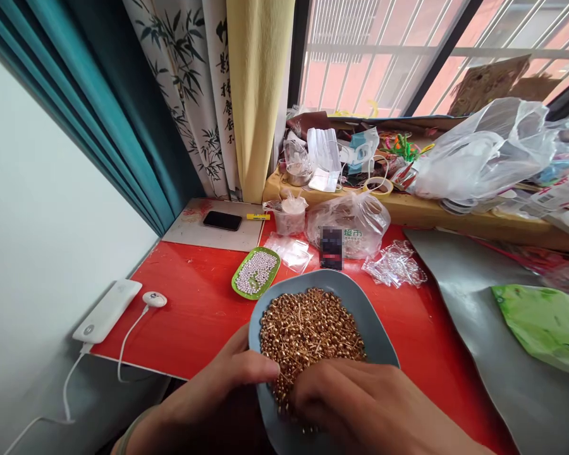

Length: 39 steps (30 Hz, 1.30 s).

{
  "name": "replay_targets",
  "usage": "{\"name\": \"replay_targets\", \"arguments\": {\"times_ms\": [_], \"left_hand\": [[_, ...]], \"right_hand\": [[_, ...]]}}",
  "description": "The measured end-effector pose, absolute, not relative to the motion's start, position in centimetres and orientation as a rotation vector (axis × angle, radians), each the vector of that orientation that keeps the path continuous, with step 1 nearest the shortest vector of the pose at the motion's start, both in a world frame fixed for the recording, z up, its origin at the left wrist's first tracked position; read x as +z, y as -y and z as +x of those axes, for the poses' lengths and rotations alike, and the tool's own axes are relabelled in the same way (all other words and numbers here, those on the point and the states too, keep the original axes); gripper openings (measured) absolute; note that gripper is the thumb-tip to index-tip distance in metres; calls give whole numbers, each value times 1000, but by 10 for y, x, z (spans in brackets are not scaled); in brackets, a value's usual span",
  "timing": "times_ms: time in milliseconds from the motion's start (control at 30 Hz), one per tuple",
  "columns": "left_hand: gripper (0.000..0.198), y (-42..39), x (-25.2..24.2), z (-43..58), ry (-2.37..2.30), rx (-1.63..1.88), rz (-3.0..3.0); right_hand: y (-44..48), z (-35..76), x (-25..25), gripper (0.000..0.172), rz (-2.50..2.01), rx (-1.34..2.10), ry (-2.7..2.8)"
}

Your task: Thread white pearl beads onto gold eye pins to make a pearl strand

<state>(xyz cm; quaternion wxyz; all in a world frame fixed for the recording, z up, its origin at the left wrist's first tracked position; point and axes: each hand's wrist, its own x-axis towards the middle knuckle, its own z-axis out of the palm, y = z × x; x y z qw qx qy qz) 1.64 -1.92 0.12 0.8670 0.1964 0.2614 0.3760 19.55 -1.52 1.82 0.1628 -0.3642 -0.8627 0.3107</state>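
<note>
A grey-blue bowl [378,338] is tilted toward me at the front of the red table. Its contents are many gold-coloured metal pieces [313,319], some round like beads and some with thin pin-like stems. My left hand [234,373] grips the bowl's left side, thumb over the rim and the other fingers mostly hidden behind it. Bent fingers of my right hand [355,395] reach down into the gold pieces near the bowl's front. Those fingertips are hidden, so anything pinched there cannot be made out.
Behind the bowl sit a green tray [245,294] of pale beads, small clear bags [291,253], a dark phone-like object [330,248] and a plastic bag [360,218]. A black phone [222,220] lies at the back left. A white power bank [108,311] with cables is at the left edge.
</note>
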Motion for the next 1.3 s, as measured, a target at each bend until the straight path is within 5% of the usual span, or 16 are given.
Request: {"name": "replay_targets", "arguments": {"times_ms": [267,633,1300], "left_hand": [[55,15,-10,11,-475,711,291],[38,14,-14,3,-470,656,312],[55,8,-10,-5,-501,651,460]], "right_hand": [[-3,201,34,17,-1150,590,2228],[2,190,38,16,-1134,808,2327],[2,187,33,21,-1090,690,2577]]}}
